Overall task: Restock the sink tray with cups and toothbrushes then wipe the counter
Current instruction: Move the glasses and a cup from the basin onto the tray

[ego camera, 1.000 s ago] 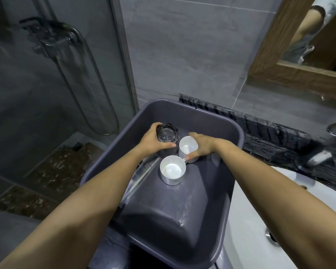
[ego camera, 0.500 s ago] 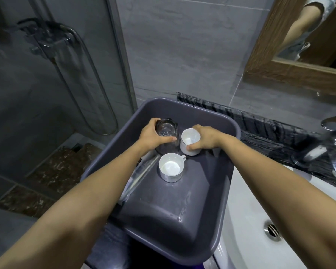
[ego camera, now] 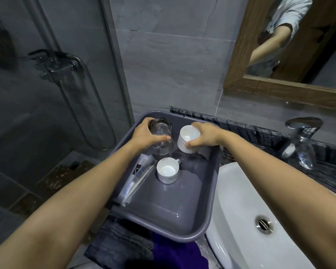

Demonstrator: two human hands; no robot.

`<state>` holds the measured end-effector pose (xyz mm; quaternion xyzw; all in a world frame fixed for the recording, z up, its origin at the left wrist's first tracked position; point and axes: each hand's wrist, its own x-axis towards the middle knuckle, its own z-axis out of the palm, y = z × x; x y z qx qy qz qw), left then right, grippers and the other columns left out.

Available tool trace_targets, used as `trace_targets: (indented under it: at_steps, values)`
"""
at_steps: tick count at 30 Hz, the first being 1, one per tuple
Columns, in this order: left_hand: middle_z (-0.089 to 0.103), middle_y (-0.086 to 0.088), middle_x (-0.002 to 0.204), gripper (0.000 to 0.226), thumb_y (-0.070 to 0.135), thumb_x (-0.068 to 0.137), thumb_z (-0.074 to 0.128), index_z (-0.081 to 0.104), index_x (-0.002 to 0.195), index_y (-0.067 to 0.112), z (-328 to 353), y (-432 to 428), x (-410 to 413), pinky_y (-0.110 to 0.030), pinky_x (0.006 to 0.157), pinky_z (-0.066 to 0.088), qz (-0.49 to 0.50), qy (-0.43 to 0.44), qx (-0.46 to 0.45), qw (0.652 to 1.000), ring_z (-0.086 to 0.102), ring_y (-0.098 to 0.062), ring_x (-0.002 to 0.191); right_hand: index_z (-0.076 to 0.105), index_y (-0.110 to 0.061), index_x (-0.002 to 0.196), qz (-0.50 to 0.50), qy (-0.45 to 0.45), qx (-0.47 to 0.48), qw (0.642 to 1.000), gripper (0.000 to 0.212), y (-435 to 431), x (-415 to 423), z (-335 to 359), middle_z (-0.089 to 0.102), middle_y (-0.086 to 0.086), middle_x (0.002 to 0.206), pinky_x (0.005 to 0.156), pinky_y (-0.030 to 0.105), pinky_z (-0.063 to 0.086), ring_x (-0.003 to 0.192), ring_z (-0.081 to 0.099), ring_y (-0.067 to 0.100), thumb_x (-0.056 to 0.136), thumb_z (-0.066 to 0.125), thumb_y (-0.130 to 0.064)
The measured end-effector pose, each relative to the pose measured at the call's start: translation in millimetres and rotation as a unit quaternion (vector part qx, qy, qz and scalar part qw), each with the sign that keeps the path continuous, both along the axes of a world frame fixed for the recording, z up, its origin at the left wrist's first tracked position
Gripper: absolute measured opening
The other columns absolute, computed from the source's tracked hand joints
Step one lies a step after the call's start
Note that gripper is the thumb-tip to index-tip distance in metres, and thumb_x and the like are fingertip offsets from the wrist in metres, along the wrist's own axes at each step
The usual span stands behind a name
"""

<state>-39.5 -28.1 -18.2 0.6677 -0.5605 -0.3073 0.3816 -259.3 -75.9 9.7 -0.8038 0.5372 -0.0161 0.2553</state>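
A grey plastic tray [ego camera: 202,216] rests on the dark counter left of the sink. My left hand [ego camera: 145,133] grips a clear glass cup [ego camera: 160,129] at the tray's far left. My right hand [ego camera: 204,135] holds a white cup [ego camera: 186,138], tilted and raised a little off the tray floor. A second white cup [ego camera: 166,170] with a handle stands upright in the middle of the tray. Wrapped toothbrush packets [ego camera: 138,177] lie along the tray's left wall.
A white basin [ego camera: 241,200] with a drain [ego camera: 263,224] lies to the right, and a chrome tap [ego camera: 301,140] behind it. A purple cloth [ego camera: 175,253] sits under the tray's near edge. A glass shower screen stands at left and a wood-framed mirror [ego camera: 279,86] at upper right.
Both hands have lifted their cups: the white cup in my right hand is now raised and tilted, and the glass has moved toward the tray's far corner.
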Motion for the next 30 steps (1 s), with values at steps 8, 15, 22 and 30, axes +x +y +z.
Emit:
trace_targets:
  at_steps: [8,15,22,30]
  values:
    - [0.06,0.004,0.108,0.073,0.034,0.055,0.087,0.053,0.116,0.017,52.7,25.7,-21.4,-0.023,0.08,0.043,-0.028,-0.019,-0.027,0.999,0.058,-0.014,0.098,0.05,-0.014,0.122,-0.016,0.043,-0.023,0.999,0.063,38.4,-32.6,64.5,0.057,0.006,0.124,0.094,0.037,0.045,0.107,0.053,0.025,0.073,0.071,-0.048]
    - [0.063,0.001,0.112,0.076,0.038,0.052,0.088,0.053,0.116,0.016,82.2,47.5,-68.5,-0.028,0.087,0.049,-0.095,-0.023,-0.04,0.994,0.06,-0.016,0.101,0.051,-0.01,0.123,-0.052,0.056,-0.041,0.996,0.059,93.8,-78.8,107.8,0.057,0.007,0.123,0.089,0.035,0.042,0.103,0.052,0.024,0.078,0.068,-0.045]
    - [0.06,0.002,0.109,0.079,0.037,0.053,0.088,0.051,0.12,0.016,103.7,73.9,-147.4,-0.024,0.08,0.043,-0.17,-0.021,-0.045,0.984,0.058,-0.015,0.097,0.05,-0.015,0.122,-0.104,0.058,-0.049,0.992,0.057,147.5,-152.2,130.5,0.058,0.003,0.118,0.086,0.034,0.046,0.096,0.056,0.021,0.079,0.067,-0.048]
    - [0.059,0.001,0.113,0.077,0.038,0.054,0.087,0.049,0.118,0.019,106.8,96.6,-266.5,-0.027,0.082,0.048,-0.232,-0.014,-0.044,0.972,0.058,-0.017,0.101,0.057,-0.015,0.11,-0.177,0.024,-0.05,0.983,0.047,200.1,-278.0,130.3,0.061,0.001,0.109,0.081,0.032,0.048,0.096,0.056,0.02,0.077,0.07,-0.047]
